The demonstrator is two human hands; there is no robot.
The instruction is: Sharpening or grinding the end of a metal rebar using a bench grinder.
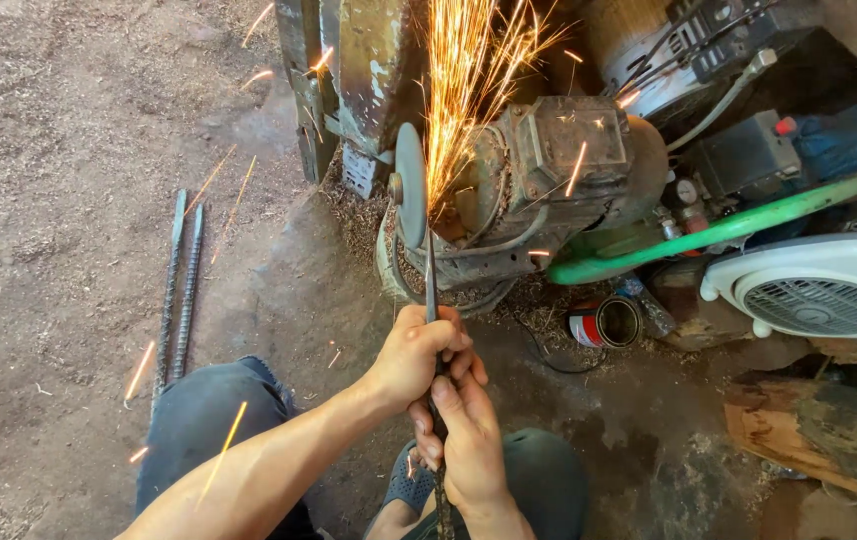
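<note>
Between both hands (439,400), rod (431,285) meets wheel (410,185).

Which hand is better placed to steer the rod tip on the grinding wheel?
Likely the left hand: its grip sits farther forward on the thin dark metal rod, nearer the round grey grinding wheel. The right hand holds lower, toward the rod's rear.

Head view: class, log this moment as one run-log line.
left hand: grips metal rod | right hand: grips rod lower | rod tip: on grinding wheel | sparks: flying up
</note>
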